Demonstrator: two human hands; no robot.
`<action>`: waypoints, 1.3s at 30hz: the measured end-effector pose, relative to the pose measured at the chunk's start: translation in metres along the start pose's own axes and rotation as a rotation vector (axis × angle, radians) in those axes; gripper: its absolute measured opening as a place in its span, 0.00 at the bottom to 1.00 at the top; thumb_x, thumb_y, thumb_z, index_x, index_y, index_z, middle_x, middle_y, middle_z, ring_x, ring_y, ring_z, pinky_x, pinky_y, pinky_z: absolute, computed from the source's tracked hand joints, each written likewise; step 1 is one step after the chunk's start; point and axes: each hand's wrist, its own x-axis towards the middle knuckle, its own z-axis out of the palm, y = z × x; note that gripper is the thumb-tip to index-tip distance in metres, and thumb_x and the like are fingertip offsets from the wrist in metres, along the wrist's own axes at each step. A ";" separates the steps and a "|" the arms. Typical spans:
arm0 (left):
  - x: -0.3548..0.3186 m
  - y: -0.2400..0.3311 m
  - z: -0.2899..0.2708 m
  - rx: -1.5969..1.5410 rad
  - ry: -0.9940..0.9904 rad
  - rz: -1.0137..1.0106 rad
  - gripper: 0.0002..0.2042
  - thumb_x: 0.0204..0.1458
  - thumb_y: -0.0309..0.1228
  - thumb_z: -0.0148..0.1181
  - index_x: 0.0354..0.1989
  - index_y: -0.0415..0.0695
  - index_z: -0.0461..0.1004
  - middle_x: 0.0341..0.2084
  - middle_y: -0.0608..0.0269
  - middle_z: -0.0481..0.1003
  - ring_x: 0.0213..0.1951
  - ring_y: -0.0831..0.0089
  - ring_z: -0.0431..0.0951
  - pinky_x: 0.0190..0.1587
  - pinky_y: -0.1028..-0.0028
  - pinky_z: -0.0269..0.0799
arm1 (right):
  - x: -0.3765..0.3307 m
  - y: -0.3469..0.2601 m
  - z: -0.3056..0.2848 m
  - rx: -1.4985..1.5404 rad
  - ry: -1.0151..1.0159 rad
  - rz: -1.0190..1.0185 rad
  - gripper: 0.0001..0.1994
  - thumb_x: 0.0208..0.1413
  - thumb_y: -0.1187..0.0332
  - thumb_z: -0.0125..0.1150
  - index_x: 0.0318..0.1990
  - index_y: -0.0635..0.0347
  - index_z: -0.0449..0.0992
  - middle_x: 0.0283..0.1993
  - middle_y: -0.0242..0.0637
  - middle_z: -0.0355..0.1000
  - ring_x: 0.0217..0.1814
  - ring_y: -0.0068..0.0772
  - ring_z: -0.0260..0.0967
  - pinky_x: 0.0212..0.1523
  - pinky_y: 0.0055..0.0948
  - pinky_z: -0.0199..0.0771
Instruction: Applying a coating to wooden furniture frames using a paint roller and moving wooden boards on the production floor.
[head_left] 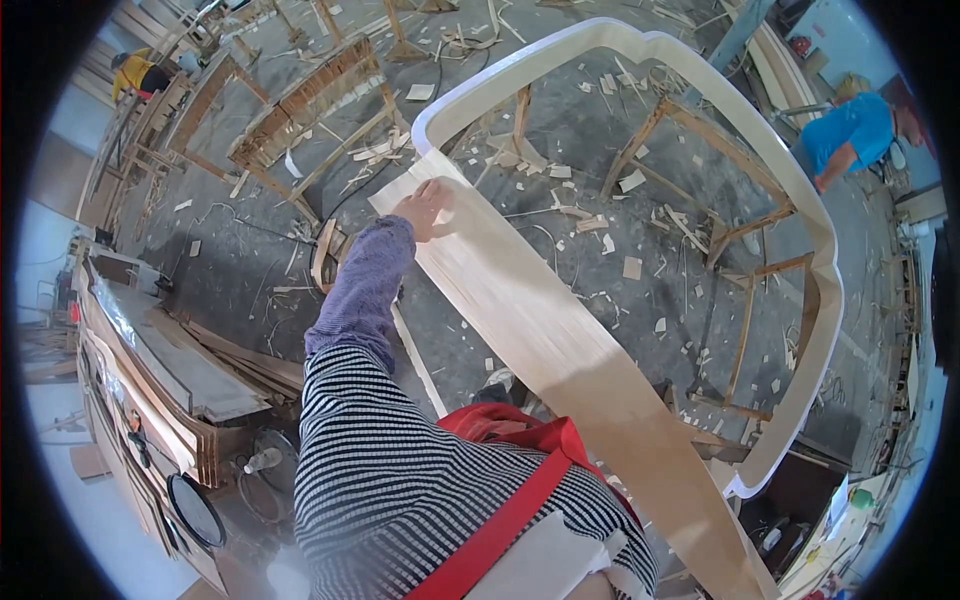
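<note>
My left hand (425, 209) lies on the upper left end of a long, pale wood veneer strip (545, 325), fingers stretched out and resting on its surface. The strip slants down to the lower right, past the front of my body. Its upper end meets one corner of a large rounded wooden frame (832, 290) with a white edge, and it covers the frame's near side. My right hand does not show; my body and the strip fill the lower part of the view.
Wooden trestles (740, 160) stand under and inside the frame. Wood scraps (632, 268) and offcuts litter the grey floor. Stacked curved panels (185, 400) are at the left. A person in blue (848, 130) bends at the right; another person in yellow (132, 72) is far left.
</note>
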 end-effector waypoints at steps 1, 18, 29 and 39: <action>0.002 -0.004 0.005 0.002 -0.003 0.002 0.33 0.51 0.52 0.59 0.62 0.49 0.63 0.69 0.53 0.50 0.72 0.53 0.48 0.66 0.52 0.58 | 0.001 0.002 -0.002 -0.004 0.000 0.000 0.19 0.63 0.59 0.50 0.53 0.64 0.75 0.50 0.46 0.75 0.46 0.41 0.70 0.49 0.38 0.70; -0.037 0.005 0.033 0.049 0.549 -0.087 0.32 0.48 0.39 0.63 0.62 0.43 0.63 0.65 0.51 0.58 0.63 0.50 0.62 0.63 0.58 0.59 | 0.003 -0.037 -0.014 -0.061 -0.039 -0.064 0.19 0.62 0.59 0.51 0.52 0.65 0.76 0.50 0.46 0.75 0.46 0.41 0.71 0.49 0.38 0.71; -0.095 0.032 0.121 -1.753 0.791 -0.870 0.10 0.48 0.31 0.69 0.32 0.41 0.74 0.24 0.65 0.76 0.21 0.77 0.73 0.25 0.77 0.69 | 0.004 -0.071 0.044 -0.012 -0.127 -0.113 0.19 0.62 0.59 0.51 0.52 0.65 0.76 0.50 0.46 0.75 0.46 0.41 0.71 0.48 0.39 0.71; -0.102 0.041 0.095 -1.744 0.801 -0.902 0.09 0.47 0.28 0.70 0.26 0.40 0.74 0.20 0.66 0.75 0.20 0.79 0.74 0.22 0.79 0.67 | 0.003 -0.108 0.131 0.077 -0.250 -0.168 0.19 0.62 0.59 0.51 0.51 0.66 0.76 0.50 0.46 0.75 0.46 0.41 0.71 0.48 0.39 0.71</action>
